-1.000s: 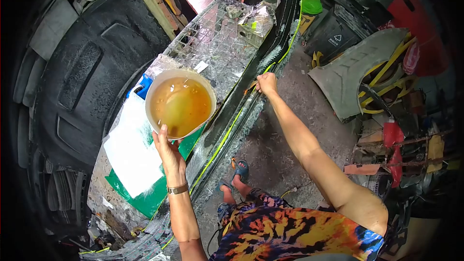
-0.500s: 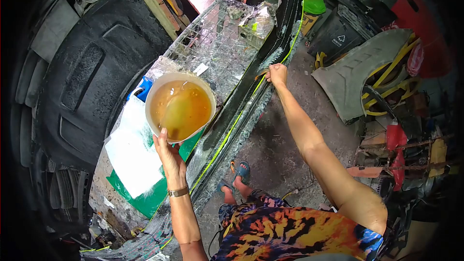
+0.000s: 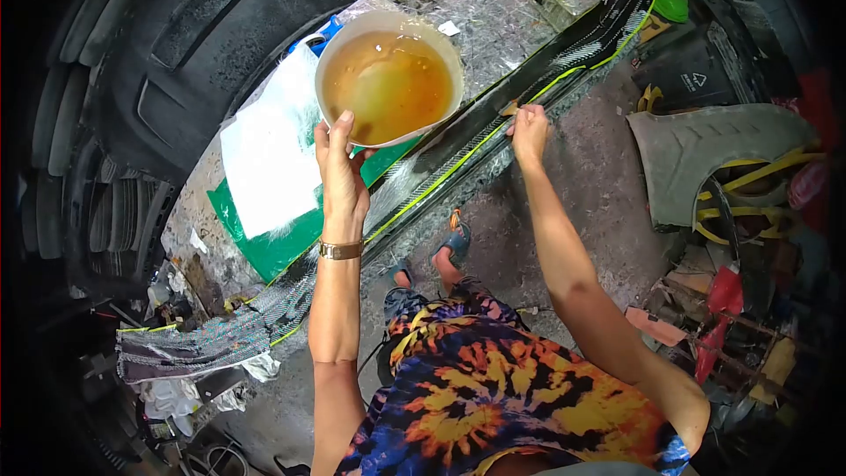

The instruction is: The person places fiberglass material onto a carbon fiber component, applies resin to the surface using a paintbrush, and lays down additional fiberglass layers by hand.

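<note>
My left hand (image 3: 339,163) is closed on the near rim of a whitish plastic bucket (image 3: 328,46), thumb over the edge. Amber liquid (image 3: 397,92) fills part of it. My right hand (image 3: 529,130) is a closed fist around a small brush (image 3: 509,108); only its tan end shows, beside the long dark strip. That strip, a black woven-fibre sheet with yellow-green edging (image 3: 480,128), runs diagonally along the bench edge and looks wet and glossy in its middle. White fibre matting (image 3: 264,167) lies left of the bucket on a green sheet (image 3: 238,234).
The cluttered bench (image 3: 476,0) carries scraps and a blue object (image 3: 326,33) behind the bucket. A large black moulded panel (image 3: 203,53) stands at left. On the right are a grey fender-like panel (image 3: 705,145) and a dark bin (image 3: 692,70).
The view has shifted down and left, so the bench and bucket appear higher and further right. My right hand has moved nearer along the strip, toward the bucket. Both hands keep their hold.
</note>
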`<move>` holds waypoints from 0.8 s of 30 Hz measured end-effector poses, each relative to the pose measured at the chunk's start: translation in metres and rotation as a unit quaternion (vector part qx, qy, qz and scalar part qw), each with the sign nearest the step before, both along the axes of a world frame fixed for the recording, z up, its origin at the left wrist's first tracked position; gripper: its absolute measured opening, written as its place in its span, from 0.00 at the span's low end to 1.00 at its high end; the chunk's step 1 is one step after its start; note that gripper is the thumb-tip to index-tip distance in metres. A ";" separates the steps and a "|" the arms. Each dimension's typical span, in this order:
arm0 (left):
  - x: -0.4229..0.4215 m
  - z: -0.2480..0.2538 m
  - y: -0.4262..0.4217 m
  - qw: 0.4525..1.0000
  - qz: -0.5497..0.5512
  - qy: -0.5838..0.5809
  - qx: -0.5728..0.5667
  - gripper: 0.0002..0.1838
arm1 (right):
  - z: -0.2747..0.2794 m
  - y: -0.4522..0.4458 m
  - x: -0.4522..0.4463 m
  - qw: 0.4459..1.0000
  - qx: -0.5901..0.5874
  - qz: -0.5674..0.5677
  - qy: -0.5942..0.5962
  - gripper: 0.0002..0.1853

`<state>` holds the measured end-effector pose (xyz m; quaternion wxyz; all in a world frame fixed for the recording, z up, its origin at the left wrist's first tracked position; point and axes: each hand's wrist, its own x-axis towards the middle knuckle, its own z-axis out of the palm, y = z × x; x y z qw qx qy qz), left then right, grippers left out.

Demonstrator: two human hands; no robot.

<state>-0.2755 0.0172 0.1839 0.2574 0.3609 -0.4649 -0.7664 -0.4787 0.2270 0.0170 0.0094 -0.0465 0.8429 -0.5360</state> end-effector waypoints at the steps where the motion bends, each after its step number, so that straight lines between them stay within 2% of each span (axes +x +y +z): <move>1: 0.002 0.000 -0.002 1.000 -0.009 0.001 -0.005 0.32 | 0.002 -0.002 0.011 0.999 -0.029 0.000 -0.025 0.08; 8: 0.021 -0.006 -0.018 1.000 -0.012 0.009 0.001 0.34 | -0.002 -0.029 0.075 0.998 0.011 -0.011 -0.065 0.10; 10: 0.030 -0.010 -0.026 1.000 -0.023 0.010 0.001 0.29 | 0.006 -0.040 0.093 0.997 0.033 -0.007 -0.063 0.11; 14: 0.050 -0.020 -0.040 0.999 -0.029 0.013 0.009 0.31 | 0.011 -0.056 0.129 0.995 0.078 -0.003 -0.058 0.11; 21: 0.086 -0.021 -0.059 0.998 -0.061 0.001 -0.007 0.36 | 0.020 -0.084 0.211 0.996 0.022 -0.017 -0.091 0.08; 24: 0.098 -0.021 -0.065 0.997 -0.073 0.002 -0.005 0.36 | 0.012 -0.087 0.240 0.996 0.043 0.020 -0.077 0.09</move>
